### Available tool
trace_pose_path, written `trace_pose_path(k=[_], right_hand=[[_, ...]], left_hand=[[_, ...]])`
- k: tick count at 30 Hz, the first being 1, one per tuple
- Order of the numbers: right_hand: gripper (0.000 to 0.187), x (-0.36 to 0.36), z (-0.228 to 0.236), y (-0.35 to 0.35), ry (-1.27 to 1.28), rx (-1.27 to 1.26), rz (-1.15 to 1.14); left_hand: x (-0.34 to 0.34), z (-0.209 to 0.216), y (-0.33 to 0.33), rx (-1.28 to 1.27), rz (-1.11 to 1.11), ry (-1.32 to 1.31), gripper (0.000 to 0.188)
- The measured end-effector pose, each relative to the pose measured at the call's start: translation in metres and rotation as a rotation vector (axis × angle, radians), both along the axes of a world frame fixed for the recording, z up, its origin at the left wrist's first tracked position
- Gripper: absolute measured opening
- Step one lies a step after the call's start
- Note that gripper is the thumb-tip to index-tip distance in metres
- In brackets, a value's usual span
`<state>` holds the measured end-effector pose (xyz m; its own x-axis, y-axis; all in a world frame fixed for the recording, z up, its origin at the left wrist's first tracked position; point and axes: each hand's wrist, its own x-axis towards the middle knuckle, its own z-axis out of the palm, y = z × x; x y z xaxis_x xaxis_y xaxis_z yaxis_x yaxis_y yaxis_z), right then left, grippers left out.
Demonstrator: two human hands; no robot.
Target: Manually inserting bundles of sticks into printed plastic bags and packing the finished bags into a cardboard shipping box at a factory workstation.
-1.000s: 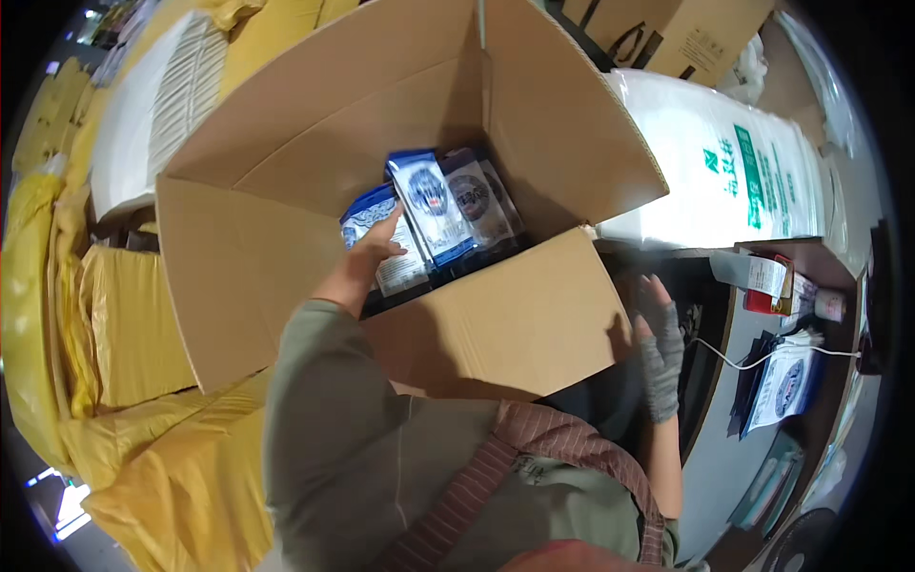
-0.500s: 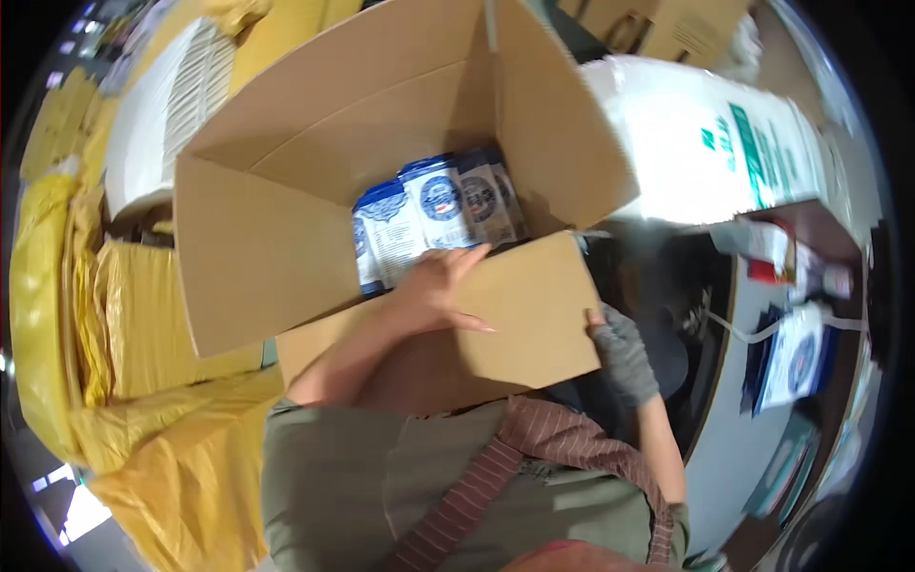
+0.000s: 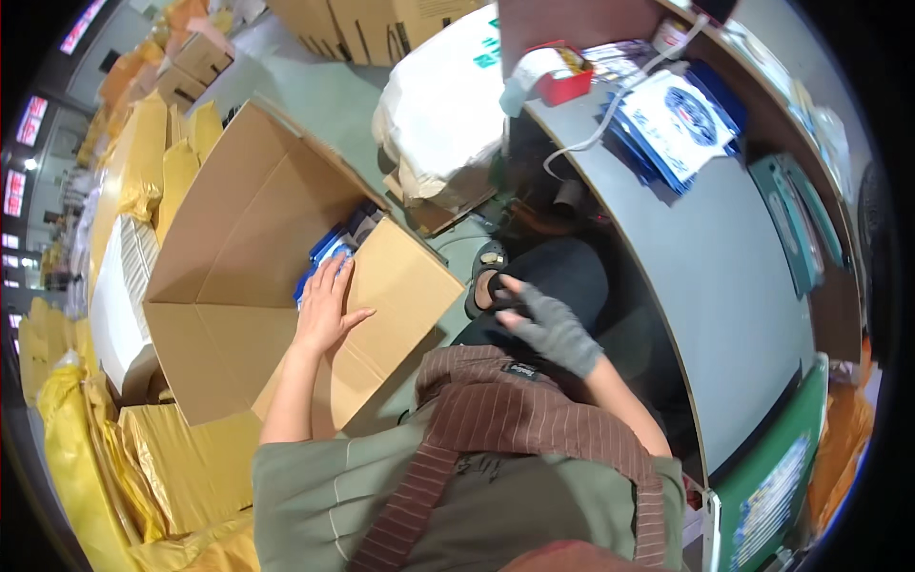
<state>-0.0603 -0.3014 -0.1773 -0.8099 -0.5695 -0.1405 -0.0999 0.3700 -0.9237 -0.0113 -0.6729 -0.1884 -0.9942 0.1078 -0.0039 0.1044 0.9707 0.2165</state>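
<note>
The left hand [image 3: 327,310] lies flat and wide open on the near flap of the big cardboard box [image 3: 238,276], holding nothing, so it looks like the step of pushing that flap aside to reach in. The blue packets [image 3: 329,255] sit deep in the box, just past the fingertips. The right hand [image 3: 545,322], in a grey fingerless glove, rests empty and loosely open on the dark lap; next, the left hand would need to reach over the flap and down.

Grey floor [image 3: 324,105] carries an open cardboard box [image 3: 238,286], a white sack [image 3: 448,114] and yellow bags [image 3: 143,162]. Grey desk [image 3: 724,286] — blue-and-white packets [image 3: 681,119], red tray [image 3: 562,81], white cable [image 3: 591,133].
</note>
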Motion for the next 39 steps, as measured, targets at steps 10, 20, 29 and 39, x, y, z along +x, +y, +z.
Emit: trace_pose_path(k=[10,20,29,39], right_hand=[[0.038,0.174,0.093,0.240,0.515,0.214,-1.170],[0.055,0.484,0.066,0.494,0.039,1.380,-2.113],[0.078,0.238,0.071,0.357,0.316,1.115,-1.554],[0.044,0.120,0.028,0.310,0.395,0.948,-1.539]], left_hand=[[-0.083,-0.082,0.069,-0.472,-0.771,-0.123,0.067],[-0.108,0.058,0.450,0.462,-1.340,0.125,0.039],[-0.022,-0.001,0.659,1.081,-0.873,-0.780,0.069],[-0.069,-0.015,0.679,1.242,-0.783,-0.730,0.075]])
